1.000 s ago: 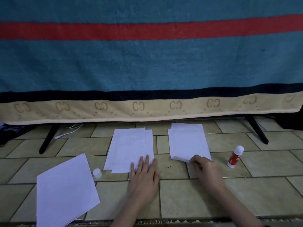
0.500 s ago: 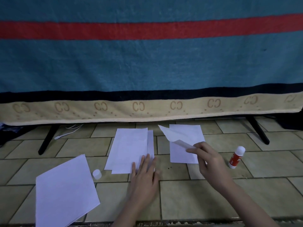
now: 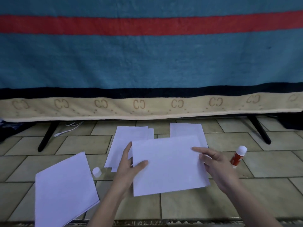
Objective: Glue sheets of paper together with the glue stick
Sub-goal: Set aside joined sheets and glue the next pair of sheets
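Centrally, a white paper sheet (image 3: 168, 164) is held above the tiled floor (image 3: 270, 164), its long axis running left to right and its near edge tipped slightly down to the left. The sheet is gripped at its left edge by the left hand (image 3: 129, 167), thumb on top and fingers behind. The right hand (image 3: 216, 164) is held at the right edge with the index finger extended flat on the upper face; whether the remaining fingers clamp the sheet cannot be determined.

The glue stick (image 3: 238, 155) is stood uncapped on the floor just right of the right hand, its long axis near vertical and leaning slightly right, white tip uppermost. Its white cap (image 3: 96, 172) is set on the floor left of the left hand.

Three further groups of paper lie flat on the beige tiles: a small stack (image 3: 131, 138) behind the left hand, a sheet (image 3: 186, 130) behind the held sheet, and a larger stack (image 3: 64, 194) at lower left, turned diagonally.

A teal blanket (image 3: 147, 63) with a red stripe and a beige monogram border is hung across the background over black legs (image 3: 47, 136). A white cable (image 3: 68, 128) lies beneath it.
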